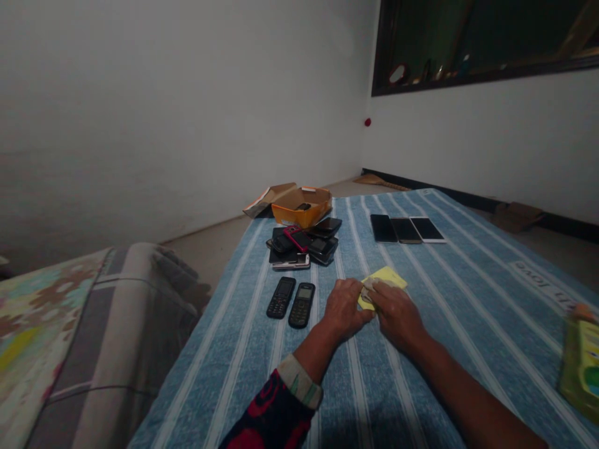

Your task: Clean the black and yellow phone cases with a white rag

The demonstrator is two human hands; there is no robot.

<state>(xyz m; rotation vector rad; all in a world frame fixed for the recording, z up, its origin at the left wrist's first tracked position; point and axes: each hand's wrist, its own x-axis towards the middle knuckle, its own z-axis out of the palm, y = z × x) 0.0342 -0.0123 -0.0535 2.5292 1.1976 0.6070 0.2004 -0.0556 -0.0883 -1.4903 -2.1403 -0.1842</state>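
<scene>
My left hand (344, 307) and my right hand (393, 312) rest side by side on a blue striped cloth (468, 299), both with fingers curled onto a yellow cloth (386, 279) lying flat in front of them. Whether anything lies under the yellow cloth is hidden. Just left of my left hand lie two black keypad phones (291, 300), side by side. Farther back sits a pile of several dark phones (304, 246).
Three smartphones (406, 229) lie in a row at the back right. An open orange cardboard box (302, 206) stands behind the pile. A yellow-green packet (583, 365) sits at the right edge. A patterned cushion (70, 337) is at the left.
</scene>
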